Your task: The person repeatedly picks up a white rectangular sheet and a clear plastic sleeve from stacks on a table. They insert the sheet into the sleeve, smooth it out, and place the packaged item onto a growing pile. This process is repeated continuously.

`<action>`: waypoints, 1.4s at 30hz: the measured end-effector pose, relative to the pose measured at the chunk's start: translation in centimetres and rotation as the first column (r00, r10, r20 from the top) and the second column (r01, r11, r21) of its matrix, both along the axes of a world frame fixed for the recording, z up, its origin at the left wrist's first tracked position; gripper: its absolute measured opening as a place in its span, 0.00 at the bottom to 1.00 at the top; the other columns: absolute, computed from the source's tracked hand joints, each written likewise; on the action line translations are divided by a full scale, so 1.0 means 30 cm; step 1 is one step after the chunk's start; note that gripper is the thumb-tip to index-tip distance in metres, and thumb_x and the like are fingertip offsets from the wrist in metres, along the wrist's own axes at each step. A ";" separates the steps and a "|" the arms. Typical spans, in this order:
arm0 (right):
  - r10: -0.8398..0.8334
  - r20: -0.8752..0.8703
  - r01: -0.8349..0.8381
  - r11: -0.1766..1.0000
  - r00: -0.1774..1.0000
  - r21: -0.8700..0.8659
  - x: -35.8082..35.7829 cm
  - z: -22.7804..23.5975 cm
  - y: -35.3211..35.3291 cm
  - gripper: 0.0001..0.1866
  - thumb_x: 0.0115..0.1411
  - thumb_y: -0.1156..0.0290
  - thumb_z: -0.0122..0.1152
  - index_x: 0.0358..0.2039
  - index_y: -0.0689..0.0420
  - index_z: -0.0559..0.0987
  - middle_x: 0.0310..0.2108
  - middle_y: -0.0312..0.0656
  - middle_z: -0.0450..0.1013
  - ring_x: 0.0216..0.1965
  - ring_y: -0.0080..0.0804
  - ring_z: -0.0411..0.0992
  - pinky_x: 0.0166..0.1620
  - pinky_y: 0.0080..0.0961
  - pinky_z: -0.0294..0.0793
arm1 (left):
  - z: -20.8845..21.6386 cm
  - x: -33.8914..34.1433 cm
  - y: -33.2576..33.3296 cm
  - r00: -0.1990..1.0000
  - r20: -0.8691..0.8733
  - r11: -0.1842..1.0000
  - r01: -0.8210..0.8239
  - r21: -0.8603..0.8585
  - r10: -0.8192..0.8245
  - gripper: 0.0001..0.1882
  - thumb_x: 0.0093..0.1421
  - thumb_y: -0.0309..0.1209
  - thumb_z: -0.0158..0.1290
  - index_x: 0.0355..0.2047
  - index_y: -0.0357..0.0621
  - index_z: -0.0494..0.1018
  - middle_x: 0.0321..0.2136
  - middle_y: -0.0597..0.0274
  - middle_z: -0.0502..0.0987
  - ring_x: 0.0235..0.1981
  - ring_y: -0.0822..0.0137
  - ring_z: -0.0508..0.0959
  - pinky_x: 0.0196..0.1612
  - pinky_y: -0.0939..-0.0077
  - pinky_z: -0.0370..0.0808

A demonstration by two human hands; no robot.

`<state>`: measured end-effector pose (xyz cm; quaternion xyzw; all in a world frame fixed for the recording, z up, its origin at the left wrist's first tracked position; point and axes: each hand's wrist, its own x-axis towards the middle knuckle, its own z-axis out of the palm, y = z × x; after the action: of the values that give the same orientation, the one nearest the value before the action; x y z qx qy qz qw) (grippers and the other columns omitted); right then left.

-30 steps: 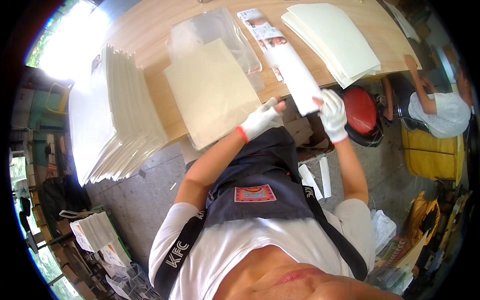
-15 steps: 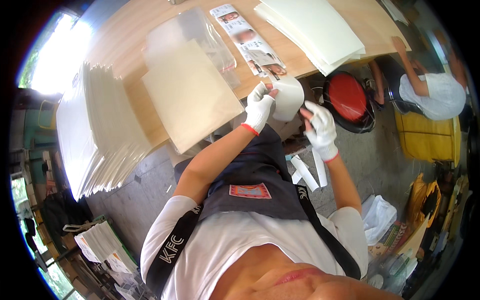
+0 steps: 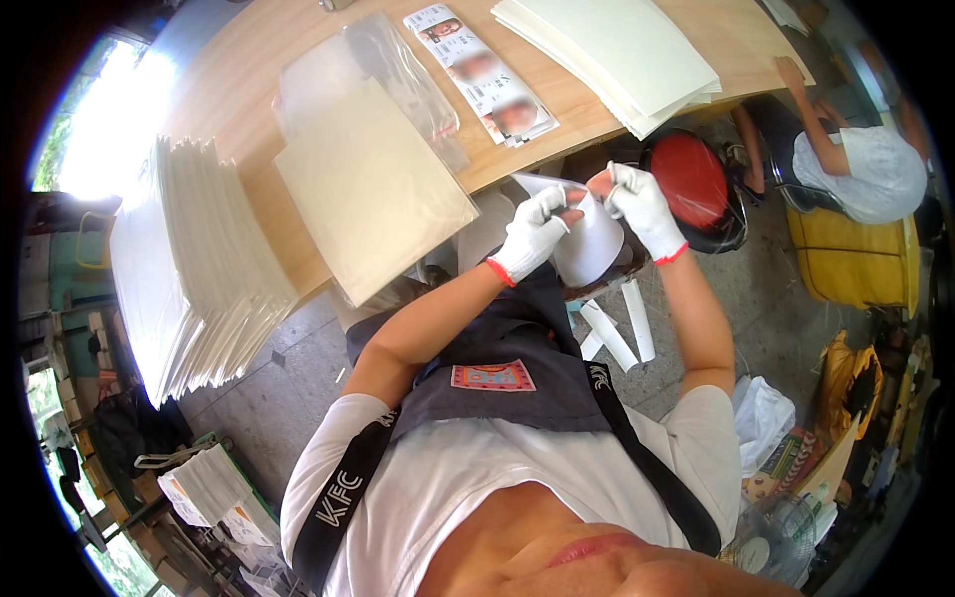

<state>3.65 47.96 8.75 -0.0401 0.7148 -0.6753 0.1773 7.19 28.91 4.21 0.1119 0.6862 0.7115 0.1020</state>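
Between my hands, just off the table's front edge, is a curled white paper strip [image 3: 589, 244]. It bends into a loop below my fingers, and a pointed end sticks out to the left above them. My left hand [image 3: 532, 239], in a white fingerless-tipped glove with a red cuff, pinches the strip's left side. My right hand [image 3: 644, 207], gloved alike, is closed on its upper right edge. On the table ahead lie printed label strips [image 3: 476, 70] with portrait pictures. To their left rests a cream sheet [image 3: 373, 189] in a clear sleeve.
A thick stack of white sheets [image 3: 199, 269] stands at the table's left. More white sheets [image 3: 622, 55] lie at the far right. Beyond my right hand is a red stool [image 3: 686, 177]. Cut white strips [image 3: 609, 333] lie lower down, and a person [image 3: 856, 174] sits at right.
Both hands have risen or shifted with the strip. The right hand, apart from it earlier, now grips its edge. The strip has come away from the label strips on the table.
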 end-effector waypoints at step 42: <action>0.733 -0.590 -0.262 0.675 0.337 0.689 -0.803 -0.256 -1.035 0.12 0.45 0.78 0.55 0.34 0.55 0.71 0.31 0.45 0.72 0.36 0.46 0.72 0.38 0.34 0.71 | -0.086 -0.430 -0.989 0.820 -0.449 0.144 -0.523 -0.840 0.356 0.23 0.62 0.44 0.44 0.54 0.47 0.64 0.59 0.57 0.59 0.63 0.53 0.52 0.63 0.44 0.42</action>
<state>-20.44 16.92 1.07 -0.5392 0.7958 -0.2749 0.0210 -5.71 -0.75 1.64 -0.1251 0.9732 0.1558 -0.1140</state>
